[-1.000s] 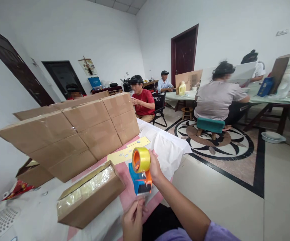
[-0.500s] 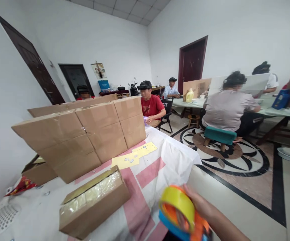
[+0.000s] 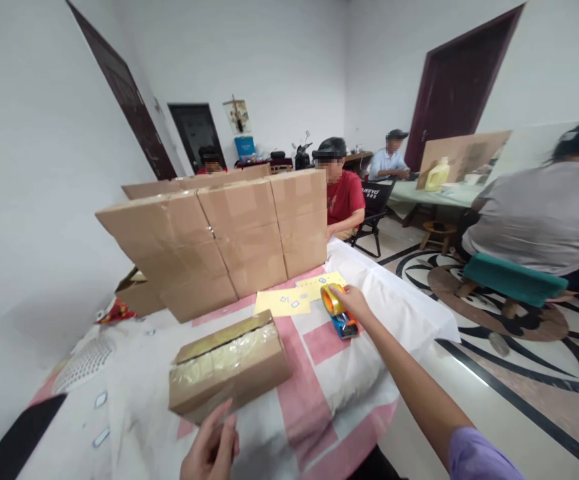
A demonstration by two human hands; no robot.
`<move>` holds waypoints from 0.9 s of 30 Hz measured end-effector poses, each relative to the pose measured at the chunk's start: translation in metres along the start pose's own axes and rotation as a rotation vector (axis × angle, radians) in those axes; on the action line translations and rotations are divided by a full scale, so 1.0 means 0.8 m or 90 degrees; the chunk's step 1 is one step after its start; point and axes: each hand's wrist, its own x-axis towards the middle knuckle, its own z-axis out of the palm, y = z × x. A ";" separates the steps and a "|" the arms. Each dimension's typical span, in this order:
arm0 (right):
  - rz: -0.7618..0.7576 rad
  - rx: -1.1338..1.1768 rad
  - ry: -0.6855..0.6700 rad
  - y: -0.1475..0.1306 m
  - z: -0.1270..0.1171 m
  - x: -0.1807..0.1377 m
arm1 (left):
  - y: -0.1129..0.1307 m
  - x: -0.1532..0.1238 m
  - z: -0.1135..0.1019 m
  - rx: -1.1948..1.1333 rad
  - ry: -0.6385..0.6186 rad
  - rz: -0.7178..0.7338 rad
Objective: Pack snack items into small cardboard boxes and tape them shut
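Note:
My right hand (image 3: 352, 299) reaches out over the table and grips a blue and orange tape dispenser (image 3: 339, 313) with a yellow roll, which rests on the pink and white cloth (image 3: 319, 373). A taped cardboard box (image 3: 227, 367) lies near me on the cloth. At the box's near edge is my left hand (image 3: 212, 447), fingers together and touching or nearly touching the cardboard. Two yellow sheets with small stickers (image 3: 294, 297) lie just behind the dispenser.
A wall of stacked cardboard boxes (image 3: 219, 240) stands across the far side of the table. An open box (image 3: 137, 293) sits at the left behind it. Several people sit at other tables; one in grey sits on a teal stool (image 3: 512, 280) at the right.
My right hand carried the tape dispenser from close in front of me out onto the table beside the yellow sheets. My left hand came to the box's near edge. The view shifted left.

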 end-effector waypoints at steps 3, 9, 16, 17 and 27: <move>-0.169 -0.104 0.108 -0.021 0.001 -0.023 | 0.021 0.004 0.007 -0.005 -0.032 -0.019; -0.601 -0.147 -0.406 -0.107 0.081 -0.133 | 0.042 0.023 0.027 -0.009 -0.121 0.027; -0.712 -0.297 -0.583 -0.151 0.111 -0.168 | 0.045 0.028 0.046 0.079 -0.134 0.110; -0.721 -0.272 -0.564 -0.154 0.104 -0.164 | 0.043 0.026 0.047 0.095 -0.116 0.107; -0.536 -0.044 -0.604 -0.202 0.035 -0.084 | 0.064 0.064 0.026 0.520 0.042 0.497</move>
